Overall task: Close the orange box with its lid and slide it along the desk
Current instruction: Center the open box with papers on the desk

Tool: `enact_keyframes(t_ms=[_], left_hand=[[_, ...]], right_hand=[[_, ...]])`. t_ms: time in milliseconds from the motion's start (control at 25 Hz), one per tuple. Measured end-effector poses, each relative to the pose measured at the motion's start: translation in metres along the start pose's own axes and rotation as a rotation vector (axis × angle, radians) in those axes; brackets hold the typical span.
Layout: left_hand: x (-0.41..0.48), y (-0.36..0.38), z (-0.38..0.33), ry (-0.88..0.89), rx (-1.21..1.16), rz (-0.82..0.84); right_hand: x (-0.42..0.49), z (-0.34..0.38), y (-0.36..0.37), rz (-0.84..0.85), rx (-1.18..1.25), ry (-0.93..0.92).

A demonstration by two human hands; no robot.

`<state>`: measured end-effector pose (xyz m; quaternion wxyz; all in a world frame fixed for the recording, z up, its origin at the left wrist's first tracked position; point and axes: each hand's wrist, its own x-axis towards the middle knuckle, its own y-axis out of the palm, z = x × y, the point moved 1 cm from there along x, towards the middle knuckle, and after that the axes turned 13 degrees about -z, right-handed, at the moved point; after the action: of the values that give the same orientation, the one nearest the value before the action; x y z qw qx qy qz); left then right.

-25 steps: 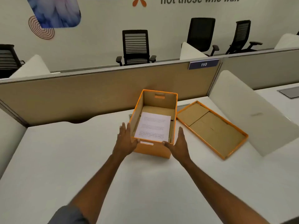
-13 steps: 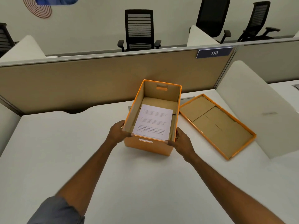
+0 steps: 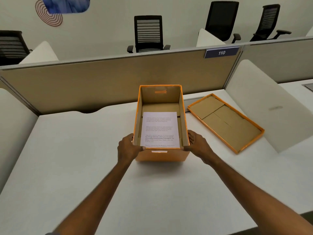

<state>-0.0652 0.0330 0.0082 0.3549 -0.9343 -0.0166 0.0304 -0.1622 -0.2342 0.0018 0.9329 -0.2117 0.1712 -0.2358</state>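
1. Both your forearms reach forward from the bottom edge, converging on the orange box (image 3: 161, 155) at centre of the white surface (image 3: 67, 158).
2. Your left hand (image 3: 128, 149) is pressed on the box's near left corner: palm on the left wall, thumb hooked over the near rim. Grip is wrapped around that corner, holding the box.
3. Your right hand (image 3: 197, 145) mirrors it on the near right corner: fingers flat along the right wall, thumb on the near rim. Grip also holding the box.
4. The box sits between your two hands, base on the surface, upright, top open. Can't tell if it's lifted at all.
5. A printed white sheet (image 3: 160, 129) lies flat on the box floor, toward the near end.
6. Handle slots show in the near wall and the far wall.
7. The lid (image 3: 227, 122) lies just right of the box, upside down, brown inside facing up, angled away to the right. Apart from both hands, and not touching the box as far as visible.
8. Beige partition (image 3: 101, 85) behind the box; a "110" sign (image 3: 221, 52) on its top right.
9. White side divider (image 3: 271, 106) stands right of the lid.
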Motion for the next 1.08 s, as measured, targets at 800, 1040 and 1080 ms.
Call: enact_keyframes(t_ms=[800, 1040, 1080], left_hand=[[-0.098, -0.014, 0.075, 0.187, 0.278, 0.039], [-0.13, 0.034, 0.028, 0.607, 0.353, 0.04], [-0.135, 0.046, 0.015, 0.634, 0.356, 0.055]], right_hand=[[-0.099, -0.027, 0.044, 0.062, -0.305, -0.219], [-0.094, -0.052, 0.001, -0.146, -0.62, -0.34], [-0.092, -0.056, -0.01, -0.17, -0.652, -0.349]])
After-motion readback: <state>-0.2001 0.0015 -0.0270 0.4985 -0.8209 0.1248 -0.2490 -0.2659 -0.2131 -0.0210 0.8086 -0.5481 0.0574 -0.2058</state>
